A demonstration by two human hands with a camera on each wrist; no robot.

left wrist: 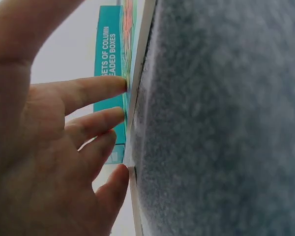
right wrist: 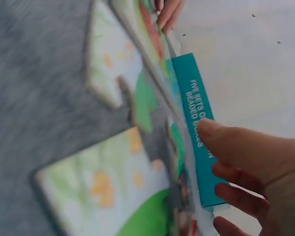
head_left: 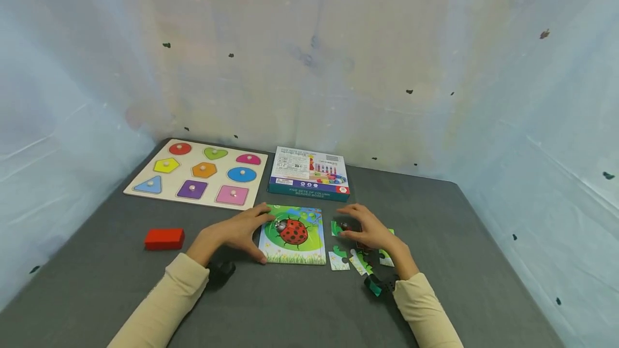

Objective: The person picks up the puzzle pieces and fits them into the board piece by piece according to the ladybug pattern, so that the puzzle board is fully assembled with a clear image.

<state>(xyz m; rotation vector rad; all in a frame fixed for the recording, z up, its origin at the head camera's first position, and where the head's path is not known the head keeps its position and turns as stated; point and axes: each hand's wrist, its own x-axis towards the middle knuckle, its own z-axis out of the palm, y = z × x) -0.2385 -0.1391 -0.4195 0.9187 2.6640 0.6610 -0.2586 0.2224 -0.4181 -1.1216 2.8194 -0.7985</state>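
Note:
A square ladybug picture board (head_left: 309,245) lies flat on the table. My left hand (head_left: 238,231) rests at its left side with the fingertips on the upper left part and the thumb by the lower left corner. In the left wrist view those fingers (left wrist: 96,93) are spread and fairly straight. To the board's right, several loose jigsaw pieces (head_left: 340,262) lie in a cluster. Over them hovers my right hand (head_left: 371,231), thumb and fingers apart and loosely bent, partly hiding some pieces. The right wrist view shows nothing between its fingers, above a flowered piece (right wrist: 96,189).
A white board with knobbed coloured shapes (head_left: 213,179) lies at the back left. Beside it is a teal-edged beaded-boxes package (head_left: 309,193). A red block (head_left: 164,239) sits left of my left hand. Light patterned curtains (head_left: 309,69) hang around the grey table (head_left: 300,310).

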